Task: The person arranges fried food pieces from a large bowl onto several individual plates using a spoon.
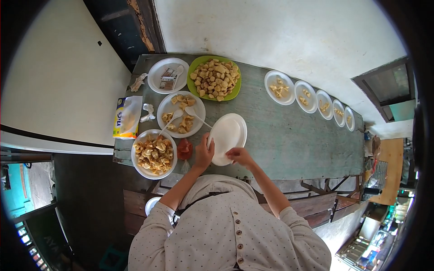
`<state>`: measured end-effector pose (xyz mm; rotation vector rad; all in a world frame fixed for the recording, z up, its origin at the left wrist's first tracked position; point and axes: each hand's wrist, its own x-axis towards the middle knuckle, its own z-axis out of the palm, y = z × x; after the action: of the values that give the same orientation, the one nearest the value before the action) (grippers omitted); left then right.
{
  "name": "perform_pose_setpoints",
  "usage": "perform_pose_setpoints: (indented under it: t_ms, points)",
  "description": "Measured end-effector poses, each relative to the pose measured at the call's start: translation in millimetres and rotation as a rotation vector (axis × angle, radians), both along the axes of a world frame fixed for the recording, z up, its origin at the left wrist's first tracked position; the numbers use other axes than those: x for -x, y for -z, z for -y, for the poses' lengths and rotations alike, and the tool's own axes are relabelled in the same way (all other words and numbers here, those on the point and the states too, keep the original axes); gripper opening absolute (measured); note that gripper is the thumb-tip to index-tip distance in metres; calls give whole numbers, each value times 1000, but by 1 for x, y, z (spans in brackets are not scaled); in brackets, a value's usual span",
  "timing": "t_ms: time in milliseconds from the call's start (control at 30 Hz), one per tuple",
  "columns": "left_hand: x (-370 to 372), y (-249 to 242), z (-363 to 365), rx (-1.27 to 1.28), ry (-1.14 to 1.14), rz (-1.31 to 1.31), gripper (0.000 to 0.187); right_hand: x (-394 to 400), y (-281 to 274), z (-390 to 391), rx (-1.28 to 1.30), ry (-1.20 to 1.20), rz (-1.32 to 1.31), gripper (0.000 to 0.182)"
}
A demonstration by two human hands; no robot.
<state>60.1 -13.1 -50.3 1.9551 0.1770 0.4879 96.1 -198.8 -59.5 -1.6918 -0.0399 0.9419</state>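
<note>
A bare white oval plate [229,133] is tilted at the table's front edge, close to my body. My left hand [205,152] grips it by its left rim, thumb on the upper side. My right hand [240,156] is over the plate's lower right edge with its fingers curled in; I cannot tell what, if anything, is between them. Left of my left hand lies a small knotted bag of red stuff [184,149]. Beyond that hand, a white plate [202,105] carries folded pale-brown pieces and two white plastic spoons [174,118].
A heaped white bowl [134,156] of folded pieces stands front left. Behind are a green bowl [238,92] of round brown pieces and a plate [153,77] with banknotes. A tissue pack [126,118] sits at left. Several plates [272,92] with small portions line the wall at right.
</note>
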Motion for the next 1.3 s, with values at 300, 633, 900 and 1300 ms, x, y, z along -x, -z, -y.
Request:
perform_pose_setpoints:
  t_ms: [300, 633, 900, 1300]
  points:
    - [1, 0, -3, -23, -25, 41, 23, -17, 19, 15, 417, -10, 771, 10]
    - [2, 1, 0, -19, -50, 50, 22, 18, 25, -14, 367, 32, 731, 10]
    - [2, 6, -1, -17, -43, 22, 22, 19, 10, -27, 112, 21, 192, 14]
    - [-4, 7, -4, -20, -82, 99, 22, -23, 23, 12, 388, -11, 634, 16]
